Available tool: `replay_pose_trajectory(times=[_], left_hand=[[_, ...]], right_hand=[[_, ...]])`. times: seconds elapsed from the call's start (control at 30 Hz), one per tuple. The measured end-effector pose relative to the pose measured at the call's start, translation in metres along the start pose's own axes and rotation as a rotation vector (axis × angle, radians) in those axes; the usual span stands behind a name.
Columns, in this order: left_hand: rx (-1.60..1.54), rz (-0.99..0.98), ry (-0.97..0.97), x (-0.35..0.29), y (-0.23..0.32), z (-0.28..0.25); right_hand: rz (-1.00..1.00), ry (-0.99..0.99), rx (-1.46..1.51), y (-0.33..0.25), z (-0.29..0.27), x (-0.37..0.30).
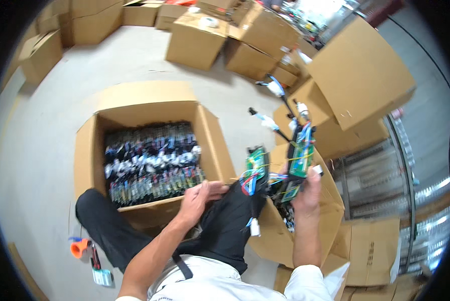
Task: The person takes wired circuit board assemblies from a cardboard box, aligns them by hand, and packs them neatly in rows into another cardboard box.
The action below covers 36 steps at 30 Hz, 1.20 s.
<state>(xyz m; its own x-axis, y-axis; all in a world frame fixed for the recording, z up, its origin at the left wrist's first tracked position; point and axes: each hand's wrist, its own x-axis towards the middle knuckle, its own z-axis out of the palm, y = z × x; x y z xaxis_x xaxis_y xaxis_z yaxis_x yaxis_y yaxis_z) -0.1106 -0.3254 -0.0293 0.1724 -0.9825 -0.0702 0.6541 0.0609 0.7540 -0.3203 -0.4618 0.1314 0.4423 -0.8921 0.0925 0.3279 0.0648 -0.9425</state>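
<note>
My right hand (306,194) grips a green circuit board (301,153) in a black housing, held upright over an open carton at my right. Yellow bands run around it, and cables with black and white plugs stick out from its top. Beside it, above my knee, is a second circuit board (256,161) with red, white and blue wires; what supports it is not plain. My left hand (201,198) is by the near right corner of the left carton, its fingers drawn together. Whatever they may hold is hidden.
The open left carton (210,135) is packed with rows of wired boards. More boards lie in the right carton (328,200). On the floor at left are an orange tape roll (78,248) and a red-handled tool (95,258). Cardboard boxes (197,42) stand at the back.
</note>
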Motion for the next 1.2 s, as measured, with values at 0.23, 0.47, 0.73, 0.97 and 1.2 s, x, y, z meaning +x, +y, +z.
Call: replay_pose_trajectory(times=[0.23,0.47,0.73,0.97,1.2], left_hand=[[-0.521,0.152,0.275,-0.040,0.058,-0.008],[0.277,0.488,0.034,-0.112,0.119,-0.024],[0.663,0.479,-0.536,-0.112,0.111,-0.002],[-0.116,0.378,-0.671,-0.136,0.123,-0.014],[-0.245,0.406,0.021,-0.125,0.115,-0.061]], right_hand=[[0.215,-0.161,0.081,0.096,0.094,-0.003],[0.454,-0.276,0.316,0.135,0.122,-0.028],[0.659,-0.262,0.485,0.161,0.114,-0.060],[0.518,-0.320,0.738,0.168,0.100,-0.058],[0.519,-0.288,0.544,0.165,0.110,-0.022]])
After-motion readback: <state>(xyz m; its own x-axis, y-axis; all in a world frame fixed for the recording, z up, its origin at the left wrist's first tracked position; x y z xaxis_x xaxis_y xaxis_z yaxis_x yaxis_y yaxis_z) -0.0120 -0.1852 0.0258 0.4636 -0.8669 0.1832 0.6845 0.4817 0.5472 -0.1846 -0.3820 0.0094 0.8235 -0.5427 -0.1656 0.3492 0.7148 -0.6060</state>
